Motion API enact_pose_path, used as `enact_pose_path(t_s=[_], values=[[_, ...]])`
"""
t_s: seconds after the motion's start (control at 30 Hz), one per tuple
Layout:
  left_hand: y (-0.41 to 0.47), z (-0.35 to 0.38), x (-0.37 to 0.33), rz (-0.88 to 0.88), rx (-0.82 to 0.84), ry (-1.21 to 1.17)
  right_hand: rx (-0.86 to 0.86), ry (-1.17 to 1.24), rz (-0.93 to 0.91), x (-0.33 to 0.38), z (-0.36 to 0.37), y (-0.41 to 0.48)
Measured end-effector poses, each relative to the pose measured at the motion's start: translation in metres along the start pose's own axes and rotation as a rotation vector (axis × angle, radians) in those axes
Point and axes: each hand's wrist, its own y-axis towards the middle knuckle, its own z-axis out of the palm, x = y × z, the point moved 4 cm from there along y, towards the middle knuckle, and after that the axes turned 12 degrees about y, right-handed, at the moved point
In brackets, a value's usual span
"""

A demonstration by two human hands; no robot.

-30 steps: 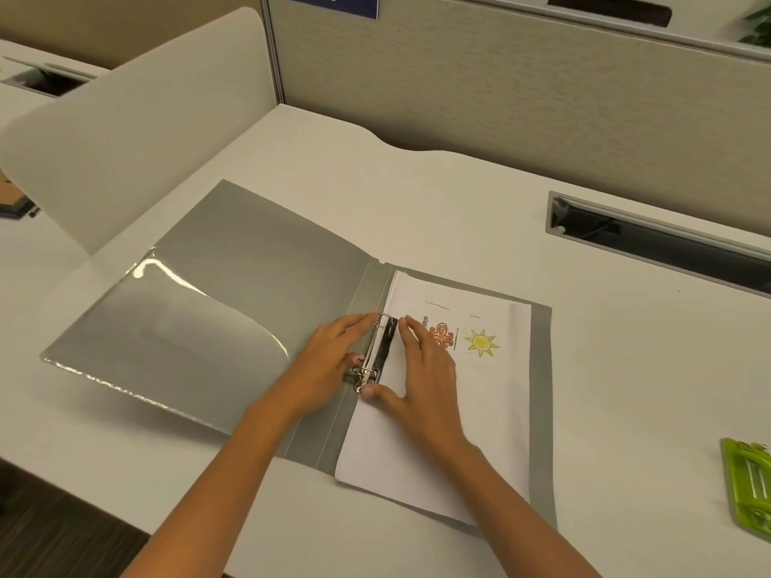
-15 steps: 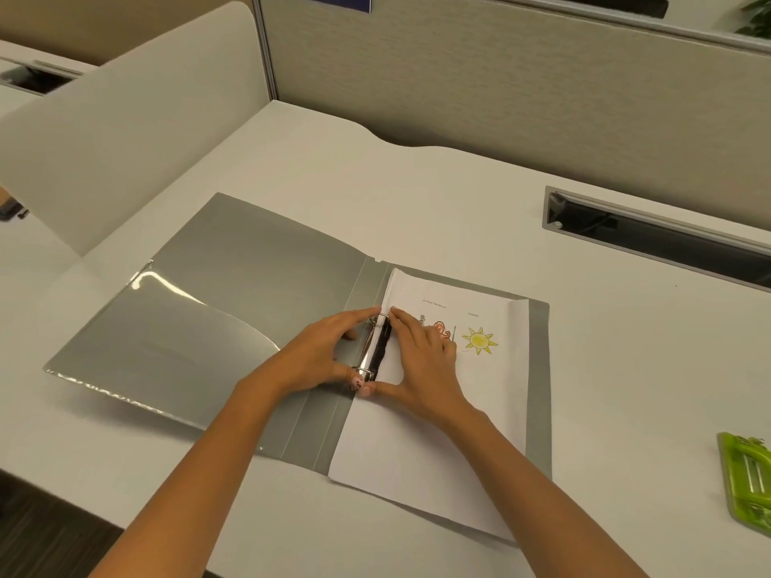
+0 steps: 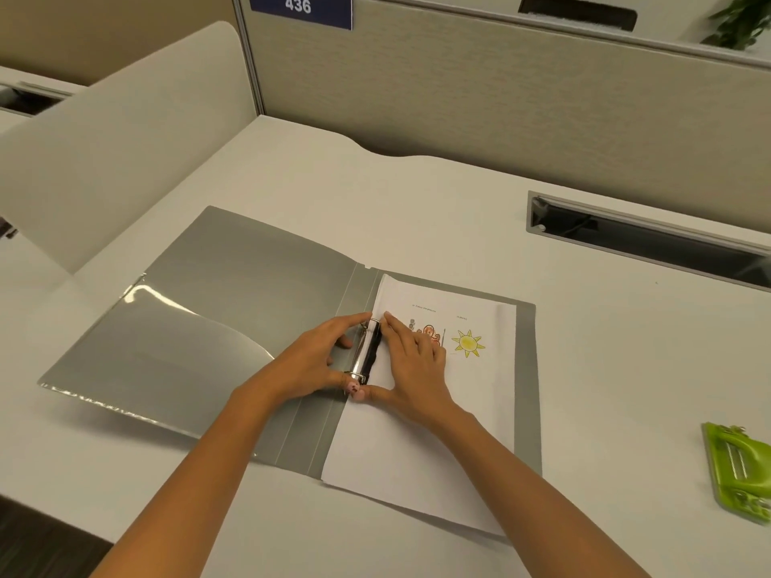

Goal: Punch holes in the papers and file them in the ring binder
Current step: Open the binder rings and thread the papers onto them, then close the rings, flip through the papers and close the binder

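Note:
A grey ring binder lies open on the white desk, with a clear pocket on its left cover. White papers with a sun drawing rest on its right half, their lower edge past the binder. The metal ring mechanism sits at the spine. My left hand presses it from the left, my right hand from the right, resting on the papers. Both thumbs meet at its lower end. The rings look closed.
A green hole punch lies at the desk's right edge. A cable slot runs along the back right. A white side divider stands at the left, a beige partition behind.
The open rings have come together under both hands. My view has shifted slightly; the hands stay at the mechanism.

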Motion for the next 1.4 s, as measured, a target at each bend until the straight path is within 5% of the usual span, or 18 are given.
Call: enact_pose_path(t_s=[0.33,1.13,1.33,1.4], values=[[-0.002,0.005,0.004,-0.013,0.022,-0.025,-0.060,0.270,-0.047,0.001,-0.014,-0.005],[0.007,-0.005,-0.011,0.078,0.052,0.053,-0.192,0.002,-0.187,-0.002,-0.012,0.002],[0.002,-0.002,-0.006,0.053,0.007,0.006,-0.005,0.310,-0.097,-0.009,-0.026,-0.003],[0.001,0.001,-0.006,0.030,-0.003,-0.036,-0.057,0.420,-0.059,-0.016,-0.033,-0.011]])
